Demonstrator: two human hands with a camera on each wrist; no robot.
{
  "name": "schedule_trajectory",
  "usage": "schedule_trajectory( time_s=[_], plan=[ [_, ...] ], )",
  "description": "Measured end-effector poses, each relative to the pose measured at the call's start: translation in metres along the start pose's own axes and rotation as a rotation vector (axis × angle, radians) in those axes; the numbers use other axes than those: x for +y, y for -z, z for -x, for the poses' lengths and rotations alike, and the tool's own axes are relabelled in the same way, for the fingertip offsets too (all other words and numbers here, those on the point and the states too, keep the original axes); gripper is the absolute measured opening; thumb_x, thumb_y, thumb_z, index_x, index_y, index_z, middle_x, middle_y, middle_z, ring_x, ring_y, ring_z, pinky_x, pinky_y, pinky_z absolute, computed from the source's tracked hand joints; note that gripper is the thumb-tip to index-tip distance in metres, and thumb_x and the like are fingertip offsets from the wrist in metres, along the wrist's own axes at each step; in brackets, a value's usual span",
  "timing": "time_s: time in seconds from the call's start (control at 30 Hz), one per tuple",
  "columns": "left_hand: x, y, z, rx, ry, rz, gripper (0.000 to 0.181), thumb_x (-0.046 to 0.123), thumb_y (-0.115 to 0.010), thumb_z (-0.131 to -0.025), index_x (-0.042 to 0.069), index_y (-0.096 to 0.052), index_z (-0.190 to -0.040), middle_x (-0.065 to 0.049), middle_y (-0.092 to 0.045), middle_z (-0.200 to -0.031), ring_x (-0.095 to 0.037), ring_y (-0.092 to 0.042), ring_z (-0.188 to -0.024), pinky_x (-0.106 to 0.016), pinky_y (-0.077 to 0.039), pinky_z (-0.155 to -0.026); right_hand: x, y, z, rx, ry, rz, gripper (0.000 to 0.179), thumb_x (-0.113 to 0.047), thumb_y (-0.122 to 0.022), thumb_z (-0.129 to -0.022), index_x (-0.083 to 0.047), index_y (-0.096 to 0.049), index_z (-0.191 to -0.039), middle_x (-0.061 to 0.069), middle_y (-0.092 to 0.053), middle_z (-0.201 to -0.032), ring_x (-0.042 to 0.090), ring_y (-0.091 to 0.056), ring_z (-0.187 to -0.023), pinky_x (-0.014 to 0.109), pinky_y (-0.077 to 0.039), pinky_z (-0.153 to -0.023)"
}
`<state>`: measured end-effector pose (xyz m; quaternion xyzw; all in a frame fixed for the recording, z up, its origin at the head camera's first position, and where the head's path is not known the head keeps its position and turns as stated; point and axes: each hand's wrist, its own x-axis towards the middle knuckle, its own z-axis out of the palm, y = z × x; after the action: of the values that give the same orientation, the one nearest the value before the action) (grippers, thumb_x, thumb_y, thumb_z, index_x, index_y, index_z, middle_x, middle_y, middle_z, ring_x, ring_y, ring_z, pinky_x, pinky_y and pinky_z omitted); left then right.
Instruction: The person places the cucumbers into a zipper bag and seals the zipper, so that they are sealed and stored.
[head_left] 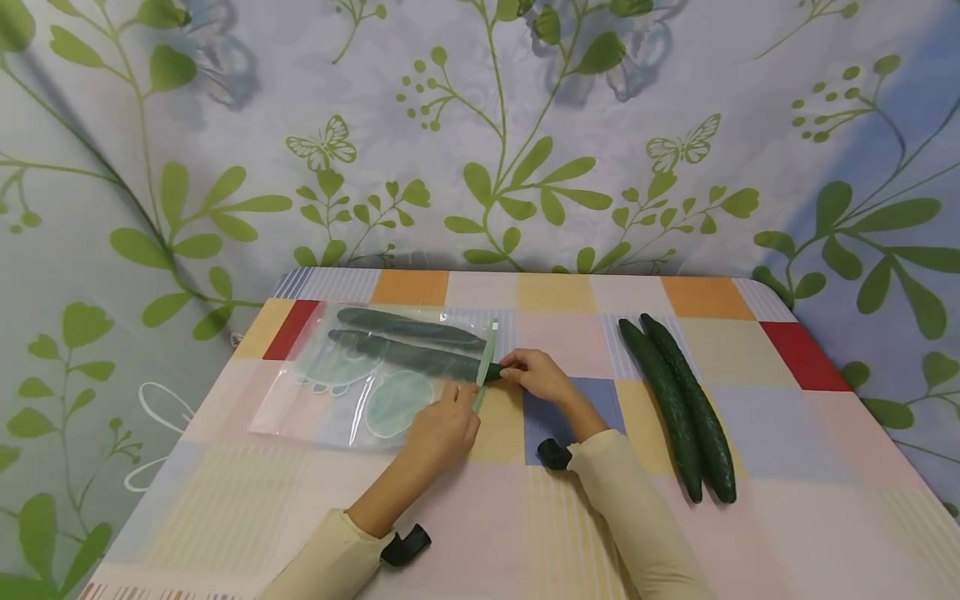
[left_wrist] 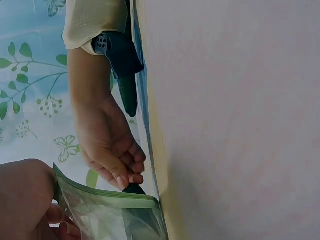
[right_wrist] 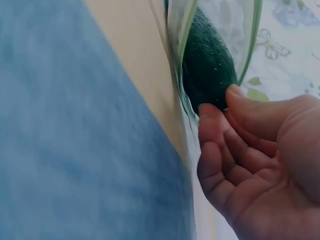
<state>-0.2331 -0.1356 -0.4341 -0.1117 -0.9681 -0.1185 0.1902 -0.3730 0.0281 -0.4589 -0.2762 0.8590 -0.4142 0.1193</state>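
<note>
A clear zip bag with pale green prints and a green zip edge lies on the table, its mouth facing right. My left hand grips the near side of that mouth, the film between thumb and fingers in the left wrist view. Inside the bag lie two dark green cucumbers, the far one fully in. The nearer cucumber pokes its tip out of the mouth. My right hand pinches that tip between thumb and fingertips, and the right wrist view shows the cucumber between the parted bag edges.
Two more cucumbers lie side by side on the right part of the table. A patchwork-patterned cloth covers the tabletop. Behind the table's far edge hangs a leaf-print curtain. Each wrist wears a black strap.
</note>
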Motion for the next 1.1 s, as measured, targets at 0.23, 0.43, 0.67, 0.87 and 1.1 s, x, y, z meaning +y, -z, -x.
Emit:
schedule_trajectory(
  time_s=[0.23, 0.43, 0.67, 0.87, 1.1],
  plan=[
    [0.004, 0.001, -0.014, -0.022, -0.011, 0.017, 0.032, 0.015, -0.049, -0.082, 0.005, -0.057, -0.111, -0.010, -0.051, -0.084, -0.016, -0.049, -0.048, -0.027, -0.039, -0.042, -0.009, 0.000, -0.011, 0.065, 0.010, -0.003, 0.023, -0.013, -0.058, -0.087, 0.000, -0.063, -0.105, 0.013, -0.066, -0.094, 0.023, -0.061, -0.086, 0.031, -0.048, -0.073],
    [0.002, 0.002, -0.004, 0.008, -0.020, -0.001, 0.030, 0.013, -0.052, -0.079, 0.005, -0.058, -0.108, -0.009, -0.051, -0.082, -0.014, -0.045, -0.045, -0.026, -0.037, -0.039, -0.010, -0.014, -0.010, 0.056, -0.023, -0.023, 0.020, -0.012, -0.059, -0.086, 0.000, -0.064, -0.101, 0.011, -0.066, -0.089, 0.015, -0.058, -0.074, 0.024, -0.046, -0.065],
    [0.000, -0.002, 0.003, 0.007, -0.018, 0.005, 0.029, 0.013, -0.052, -0.080, 0.005, -0.057, -0.108, -0.008, -0.049, -0.081, -0.013, -0.043, -0.043, -0.024, -0.035, -0.038, -0.010, -0.026, -0.007, 0.116, -0.048, -0.047, 0.018, -0.012, -0.062, -0.084, -0.001, -0.066, -0.097, 0.008, -0.067, -0.085, 0.011, -0.056, -0.070, 0.023, -0.045, -0.063],
    [0.001, -0.003, 0.005, 0.057, -0.037, -0.009, 0.028, 0.011, -0.054, -0.078, 0.005, -0.059, -0.104, -0.007, -0.048, -0.078, -0.013, -0.042, -0.042, -0.024, -0.034, -0.038, -0.012, -0.030, -0.006, 0.175, -0.074, -0.018, 0.013, -0.012, -0.064, -0.082, -0.003, -0.067, -0.091, 0.005, -0.066, -0.079, 0.010, -0.052, -0.067, 0.022, -0.042, -0.061],
    [0.003, -0.006, 0.005, 0.047, -0.026, 0.009, 0.029, 0.010, -0.054, -0.077, 0.004, -0.059, -0.105, -0.008, -0.048, -0.079, -0.015, -0.045, -0.044, -0.026, -0.036, -0.039, -0.012, -0.033, -0.005, 0.175, -0.075, -0.048, 0.009, -0.009, -0.062, -0.083, -0.004, -0.066, -0.089, 0.005, -0.066, -0.076, 0.010, -0.055, -0.062, 0.022, -0.045, -0.057]
  ],
)
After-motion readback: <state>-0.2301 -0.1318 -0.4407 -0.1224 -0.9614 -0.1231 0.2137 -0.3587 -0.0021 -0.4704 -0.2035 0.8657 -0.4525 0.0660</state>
